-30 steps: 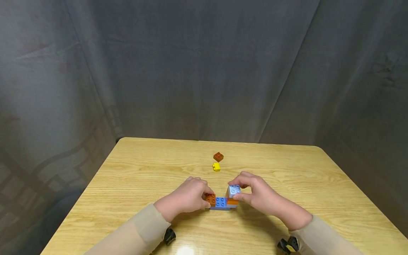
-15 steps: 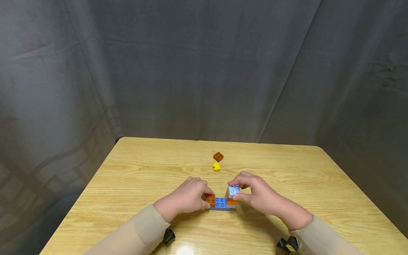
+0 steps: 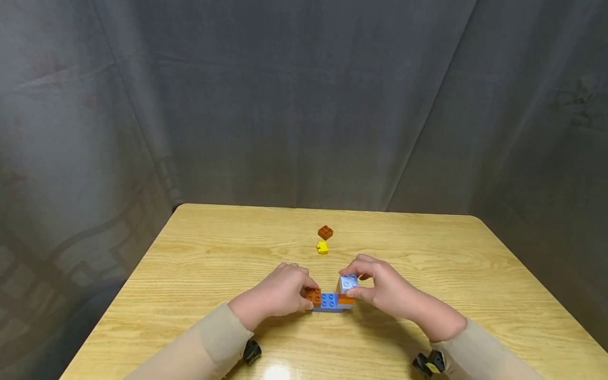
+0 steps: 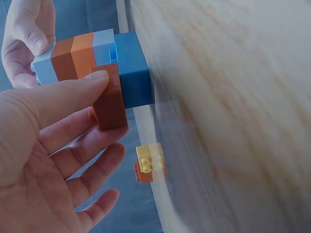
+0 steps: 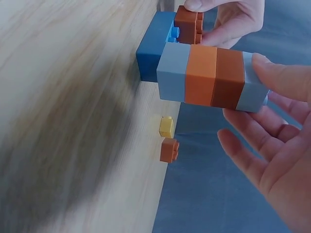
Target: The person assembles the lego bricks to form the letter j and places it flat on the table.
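Observation:
My left hand (image 3: 281, 294) pinches a brown brick (image 3: 314, 297) on the left part of a long blue brick (image 3: 328, 301), which lies on the table. At its right end rises a stack: a light blue brick (image 5: 172, 73), an orange brick (image 5: 200, 75), a brown brick (image 5: 228, 77) and, on top, another light blue brick (image 5: 248, 87). Thumb and fingers of my right hand (image 3: 389, 291) grip that top light blue brick. Bare studs of the blue brick show between the brown brick and the stack in the head view.
Beyond the hands, a small yellow brick (image 3: 323, 248) lies on its side on the wooden table (image 3: 228, 243). Just behind it is a loose brown brick (image 3: 325, 232). Grey curtains (image 3: 294, 105) hang past the table's far edge.

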`<state>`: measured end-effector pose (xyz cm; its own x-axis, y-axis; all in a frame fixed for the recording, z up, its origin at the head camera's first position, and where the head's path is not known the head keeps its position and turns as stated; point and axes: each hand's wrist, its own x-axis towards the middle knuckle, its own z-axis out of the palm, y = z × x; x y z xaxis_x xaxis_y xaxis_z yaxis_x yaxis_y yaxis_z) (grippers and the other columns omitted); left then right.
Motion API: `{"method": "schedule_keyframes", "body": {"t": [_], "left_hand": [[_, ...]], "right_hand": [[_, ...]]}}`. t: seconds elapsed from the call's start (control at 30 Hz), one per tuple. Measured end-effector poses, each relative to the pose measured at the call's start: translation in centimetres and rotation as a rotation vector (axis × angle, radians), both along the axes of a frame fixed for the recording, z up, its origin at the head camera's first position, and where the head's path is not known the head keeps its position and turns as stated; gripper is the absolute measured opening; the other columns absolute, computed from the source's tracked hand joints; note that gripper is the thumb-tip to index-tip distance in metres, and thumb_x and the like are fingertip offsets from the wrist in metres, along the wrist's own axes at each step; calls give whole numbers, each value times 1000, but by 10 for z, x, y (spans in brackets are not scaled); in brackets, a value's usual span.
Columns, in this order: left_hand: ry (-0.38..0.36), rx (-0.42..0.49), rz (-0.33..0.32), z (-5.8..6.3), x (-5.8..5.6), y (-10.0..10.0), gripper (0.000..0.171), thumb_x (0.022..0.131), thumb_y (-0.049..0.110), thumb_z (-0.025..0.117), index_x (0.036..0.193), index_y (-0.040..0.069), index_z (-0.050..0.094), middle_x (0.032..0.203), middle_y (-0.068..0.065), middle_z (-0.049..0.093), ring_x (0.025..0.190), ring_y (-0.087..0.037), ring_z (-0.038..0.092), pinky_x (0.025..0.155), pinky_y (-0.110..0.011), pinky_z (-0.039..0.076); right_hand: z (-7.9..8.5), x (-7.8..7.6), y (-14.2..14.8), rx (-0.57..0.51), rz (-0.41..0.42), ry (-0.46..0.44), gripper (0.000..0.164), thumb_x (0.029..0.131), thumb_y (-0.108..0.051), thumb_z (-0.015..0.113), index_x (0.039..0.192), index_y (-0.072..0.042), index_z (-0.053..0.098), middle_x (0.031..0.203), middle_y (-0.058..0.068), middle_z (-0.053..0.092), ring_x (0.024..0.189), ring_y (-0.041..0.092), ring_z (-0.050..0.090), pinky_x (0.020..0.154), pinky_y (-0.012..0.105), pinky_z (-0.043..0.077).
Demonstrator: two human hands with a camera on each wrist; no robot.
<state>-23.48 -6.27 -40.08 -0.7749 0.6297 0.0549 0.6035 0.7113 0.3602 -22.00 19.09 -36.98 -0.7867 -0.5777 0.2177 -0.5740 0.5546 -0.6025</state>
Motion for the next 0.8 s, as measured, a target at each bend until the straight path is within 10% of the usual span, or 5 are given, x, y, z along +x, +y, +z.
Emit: {"method": "schedule_keyframes", "body": {"t": [0.8], "left_hand": [[-23, -3, -1, 1, -1, 1, 34, 80, 31, 84, 112, 21, 77, 90, 17, 59, 91, -7, 54, 93, -36, 40]], "right_hand": [[10, -19, 7, -58, 56, -80, 20, 101, -25, 57, 109, -20, 75, 102, -10, 68, 96, 14, 62, 82, 36, 52]]}}
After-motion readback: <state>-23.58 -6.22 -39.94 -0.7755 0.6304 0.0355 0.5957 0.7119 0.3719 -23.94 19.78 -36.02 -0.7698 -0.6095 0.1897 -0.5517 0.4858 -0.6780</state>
